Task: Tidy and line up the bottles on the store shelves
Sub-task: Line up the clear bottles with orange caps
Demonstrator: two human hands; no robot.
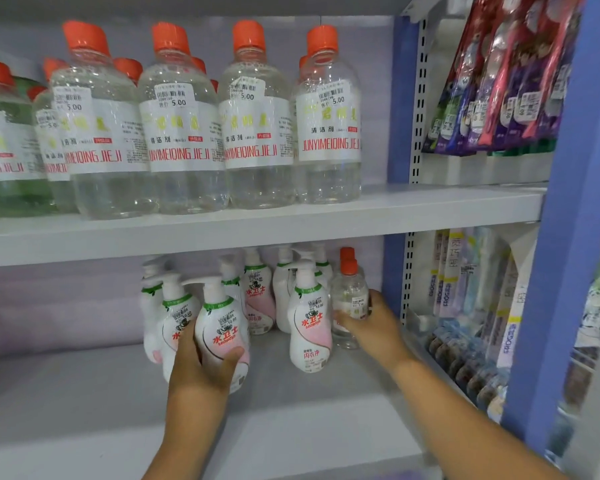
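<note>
hands grip pump bottle, small clear bottle.

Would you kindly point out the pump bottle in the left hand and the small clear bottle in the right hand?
pump bottle (pixel 222 327): head view, on its label.
small clear bottle (pixel 349 289): head view, on its shoulder.

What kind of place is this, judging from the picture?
Most likely a small shop. Rows of identical clear bottles carry price stickers reading 5.00, pump bottles fill the shelf below, and packaged goods hang beside them.
</note>
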